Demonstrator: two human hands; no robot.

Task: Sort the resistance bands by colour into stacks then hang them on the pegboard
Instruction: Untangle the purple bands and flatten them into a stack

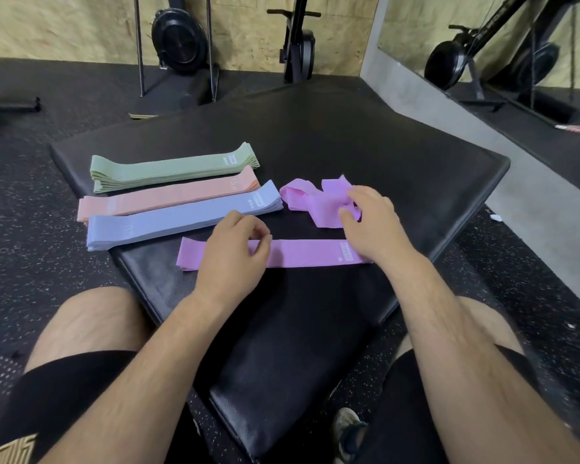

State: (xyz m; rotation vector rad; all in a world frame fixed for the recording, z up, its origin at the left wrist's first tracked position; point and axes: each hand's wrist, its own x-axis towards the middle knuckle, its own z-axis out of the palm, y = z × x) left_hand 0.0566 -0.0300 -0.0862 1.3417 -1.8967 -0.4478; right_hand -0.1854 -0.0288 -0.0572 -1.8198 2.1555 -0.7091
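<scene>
I see three neat stacks of flat fabric resistance bands side by side on the black padded mat (399, 152). The sage-green stack (171, 169) is farthest, at eleven o'clock. The peach-pink stack (168, 197) touches it, and the lavender-blue stack (181, 218) is nearest. At three o'clock from them is a crumpled lilac heap (310, 197). At five o'clock lies a flattened lilac band (302, 253).

We are looking at a black padded mat (382, 139) lying on speckled black rubber flooring (31, 246). Behind it runs an OSB board wall (64, 25). Against that wall we see a black fan-wheel machine (178, 38) between two upright metal poles (138, 45), and to its right a second black machine with a handlebar (297, 45). A mirror (503, 61) sits on the right above a grey concrete ledge (432, 105).
</scene>
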